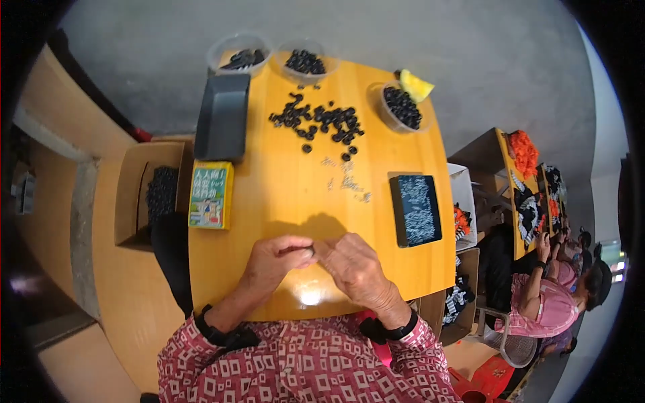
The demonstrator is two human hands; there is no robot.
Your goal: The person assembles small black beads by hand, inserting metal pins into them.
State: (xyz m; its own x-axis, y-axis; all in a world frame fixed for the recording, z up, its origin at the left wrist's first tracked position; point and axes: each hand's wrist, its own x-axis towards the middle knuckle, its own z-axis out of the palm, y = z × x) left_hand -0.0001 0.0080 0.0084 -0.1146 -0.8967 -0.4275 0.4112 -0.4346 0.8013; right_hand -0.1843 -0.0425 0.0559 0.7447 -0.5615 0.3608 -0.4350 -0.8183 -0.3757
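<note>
Over the near part of the yellow table [269, 181], my left hand [277, 263] is closed, thumb and fingertips pinching a small dark piece whose kind is too small to tell. My right hand [355, 265] curls in beside it, its fingertips close to the same piece; its grip is partly hidden. Beyond my hands, tiny pale metallic bits [348, 180] lie scattered. Farther back spreads a loose pile of small black wheel-like pieces [326, 119]. To the right of the bits, a black tray [402, 232] holds many tiny silvery pieces.
At left stand a long dark tray [222, 117] and a green-yellow box [210, 195]. Clear bowls of black parts [240, 57] [306, 62] [402, 107] line the back, a yellow piece [416, 86] by one. Cartons [138, 195] flank the table. People [547, 295] work at right.
</note>
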